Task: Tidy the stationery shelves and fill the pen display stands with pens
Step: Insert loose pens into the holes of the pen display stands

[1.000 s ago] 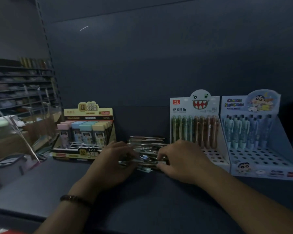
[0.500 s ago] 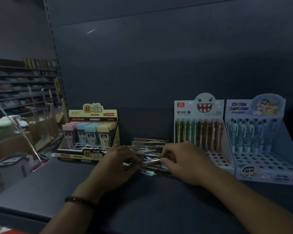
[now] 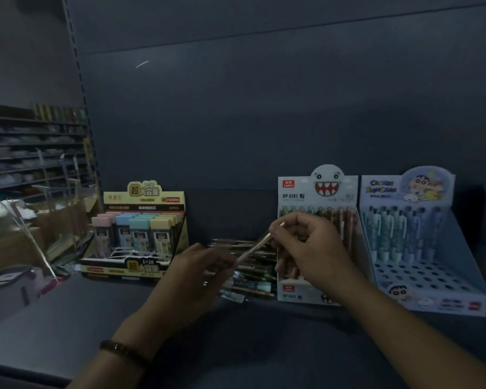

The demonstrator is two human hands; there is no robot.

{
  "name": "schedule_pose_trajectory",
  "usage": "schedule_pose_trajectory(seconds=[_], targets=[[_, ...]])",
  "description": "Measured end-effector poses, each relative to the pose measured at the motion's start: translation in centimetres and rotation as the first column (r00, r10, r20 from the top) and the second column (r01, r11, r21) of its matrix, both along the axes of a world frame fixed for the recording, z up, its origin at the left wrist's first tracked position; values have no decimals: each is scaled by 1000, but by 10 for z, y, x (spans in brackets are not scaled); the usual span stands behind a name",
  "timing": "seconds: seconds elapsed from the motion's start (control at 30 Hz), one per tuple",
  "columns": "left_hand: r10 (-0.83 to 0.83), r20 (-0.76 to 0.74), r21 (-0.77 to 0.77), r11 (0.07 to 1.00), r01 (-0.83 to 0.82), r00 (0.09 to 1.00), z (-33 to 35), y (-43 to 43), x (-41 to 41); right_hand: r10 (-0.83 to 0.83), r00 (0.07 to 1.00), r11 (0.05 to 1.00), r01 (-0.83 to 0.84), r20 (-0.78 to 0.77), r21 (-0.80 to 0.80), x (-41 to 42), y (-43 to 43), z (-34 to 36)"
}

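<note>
The pen [image 3: 253, 248] is slanting above the loose pile [image 3: 250, 279], beside the monster-face stand [image 3: 295, 293] — light, stiff, likely slick. The right hand [image 3: 309, 248] is pinching its upper end, a sound hold for slotting; the left hand [image 3: 197, 273] is meeting its lower tip — grip unclear.

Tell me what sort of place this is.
Most likely a stationery shop: a shark-faced pen stand, a cartoon pen stand and a yellow box of pastel cases sit on a dark shelf, stocked racks fill the left background, and the right hand pinches a pen.
</note>
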State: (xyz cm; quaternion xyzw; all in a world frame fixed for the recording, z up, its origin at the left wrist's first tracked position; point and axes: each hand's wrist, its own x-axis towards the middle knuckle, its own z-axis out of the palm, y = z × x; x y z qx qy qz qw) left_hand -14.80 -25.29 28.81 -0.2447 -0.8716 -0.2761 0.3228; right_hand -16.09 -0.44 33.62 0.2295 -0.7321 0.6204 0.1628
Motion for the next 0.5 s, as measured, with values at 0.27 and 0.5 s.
schedule_pose_trajectory(seconds=[0.27,0.5], targets=[[-237,137,311,932,186,962,34,69,9,-84,990,988,68,-112,-142,9,34,47],[-126,157,108,988,109,980,48,114,-11,-203,964,971,175,-173,-163,-5,85,70]])
